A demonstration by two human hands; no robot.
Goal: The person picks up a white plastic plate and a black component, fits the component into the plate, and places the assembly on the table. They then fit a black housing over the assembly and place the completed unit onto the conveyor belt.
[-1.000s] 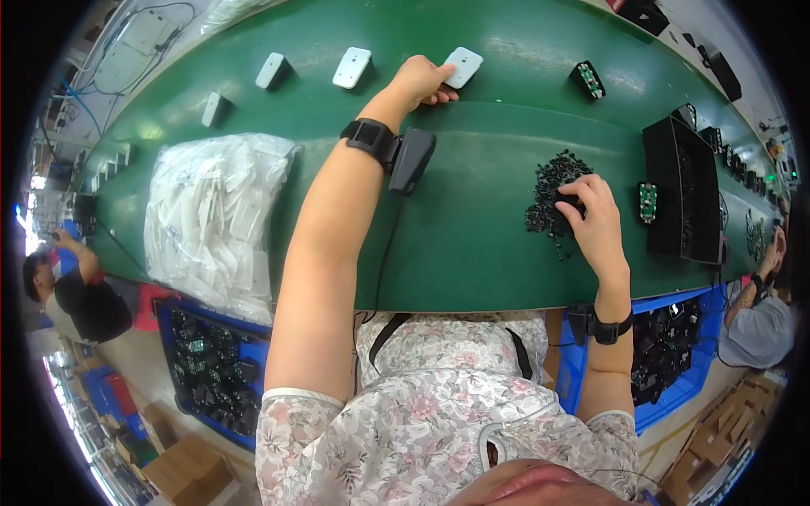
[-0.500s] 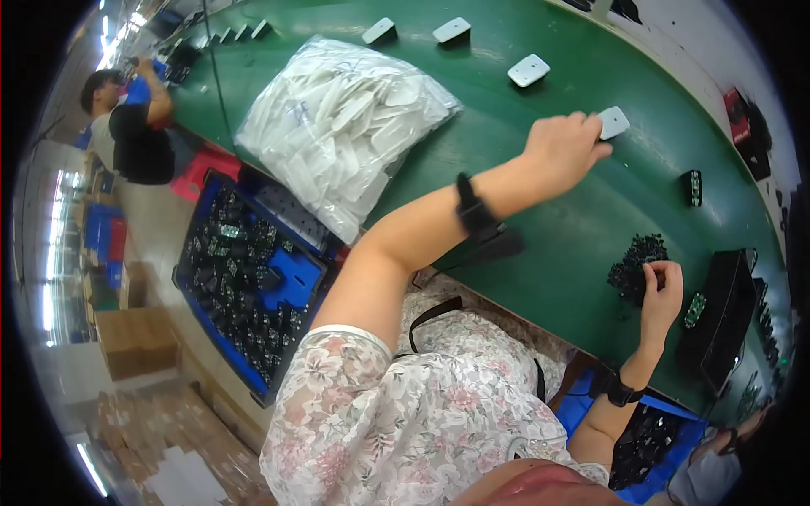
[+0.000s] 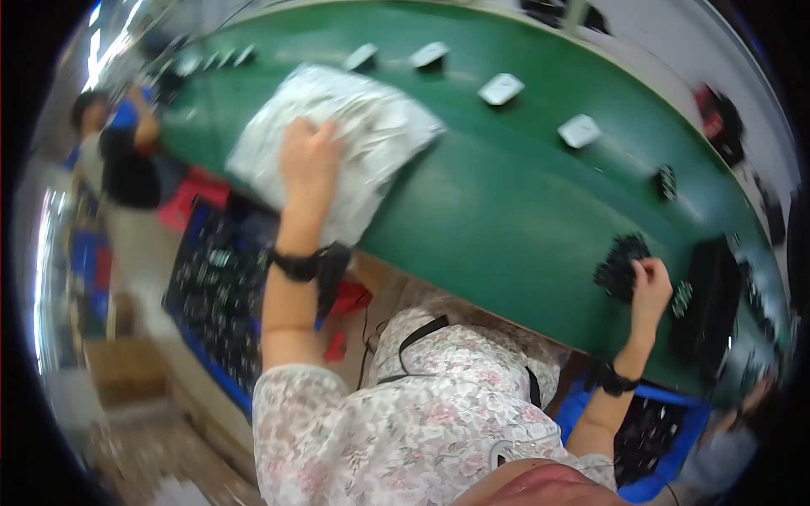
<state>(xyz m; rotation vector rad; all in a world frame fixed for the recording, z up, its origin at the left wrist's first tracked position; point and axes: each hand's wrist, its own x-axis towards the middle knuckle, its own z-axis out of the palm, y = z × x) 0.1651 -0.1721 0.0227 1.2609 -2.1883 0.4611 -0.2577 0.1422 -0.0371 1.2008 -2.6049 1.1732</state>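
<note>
Plastic bag (image 3: 371, 135), translucent, crinkled, roughly four-sided

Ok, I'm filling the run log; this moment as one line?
left hand: at clear bag of white pieces, contact unclear | right hand: at edge of black parts pile | green table: row of white-topped black units

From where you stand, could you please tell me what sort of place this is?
Most likely a small-parts assembly workshop: a long green workbench carries spaced-out white-topped blocks and a pile of small black parts, with a blue bin of dark pieces beside it.
</note>
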